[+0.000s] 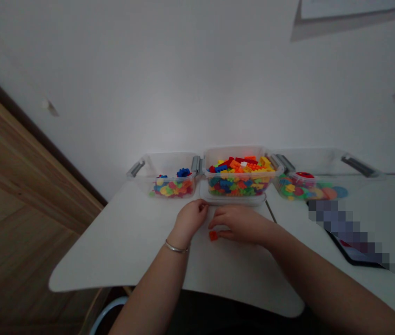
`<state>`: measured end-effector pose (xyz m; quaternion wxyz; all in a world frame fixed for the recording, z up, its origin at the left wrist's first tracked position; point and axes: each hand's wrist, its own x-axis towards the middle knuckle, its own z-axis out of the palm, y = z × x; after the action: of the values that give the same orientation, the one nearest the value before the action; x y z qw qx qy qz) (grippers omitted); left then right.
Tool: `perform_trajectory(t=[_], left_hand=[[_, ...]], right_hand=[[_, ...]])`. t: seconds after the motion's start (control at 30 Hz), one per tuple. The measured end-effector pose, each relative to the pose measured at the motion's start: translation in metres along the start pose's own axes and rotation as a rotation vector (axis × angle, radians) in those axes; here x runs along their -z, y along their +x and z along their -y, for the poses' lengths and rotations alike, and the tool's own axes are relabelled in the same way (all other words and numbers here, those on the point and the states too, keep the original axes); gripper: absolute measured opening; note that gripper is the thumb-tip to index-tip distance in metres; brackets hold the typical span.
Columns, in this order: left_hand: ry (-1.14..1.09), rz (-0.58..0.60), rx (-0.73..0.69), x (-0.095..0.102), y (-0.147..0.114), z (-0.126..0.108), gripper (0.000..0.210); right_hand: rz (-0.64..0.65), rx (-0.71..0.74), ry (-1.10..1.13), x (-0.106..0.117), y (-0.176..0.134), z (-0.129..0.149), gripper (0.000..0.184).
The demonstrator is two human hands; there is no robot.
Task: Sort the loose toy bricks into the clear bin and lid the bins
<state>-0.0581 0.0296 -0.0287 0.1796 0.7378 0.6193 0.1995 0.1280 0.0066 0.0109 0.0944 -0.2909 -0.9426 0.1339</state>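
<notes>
My left hand point(190, 217), with a metal bangle on its wrist, is just in front of the middle box. Its fingers are curled together, and anything between them is hidden. Close by on the right, my right hand point(237, 224) reaches in over the white table with thumb and fingers apart. A small orange-red toy brick point(213, 236) lies by its thumb tip; whether they touch is unclear. Behind both hands, a clear plastic box point(242, 174) full of coloured building bricks rests on a pale lid point(235, 201).
To the left is a clear box point(141, 179) with colourful small pieces. A larger clear box point(319, 160) on the right holds round coloured pieces. A dark-edged phone or tablet point(352, 256) lies on the white table point(113, 251). A wall rises behind the boxes.
</notes>
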Motion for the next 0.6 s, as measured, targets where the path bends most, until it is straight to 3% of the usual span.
perform_trajectory(t=[0.37,0.5,0.6], left_hand=[[-0.003,0.014,-0.009,0.001,-0.001,-0.003,0.025],[0.002,0.015,-0.013,0.001,-0.001,-0.002,0.026],[-0.011,0.012,-0.020,0.000,0.000,-0.001,0.026]], right_hand=[[0.085,-0.028,-0.025,-0.020,0.006,0.001,0.019],[0.085,-0.060,-0.034,-0.015,0.005,-0.001,0.017],[0.012,-0.100,-0.029,-0.004,0.001,-0.003,0.016]])
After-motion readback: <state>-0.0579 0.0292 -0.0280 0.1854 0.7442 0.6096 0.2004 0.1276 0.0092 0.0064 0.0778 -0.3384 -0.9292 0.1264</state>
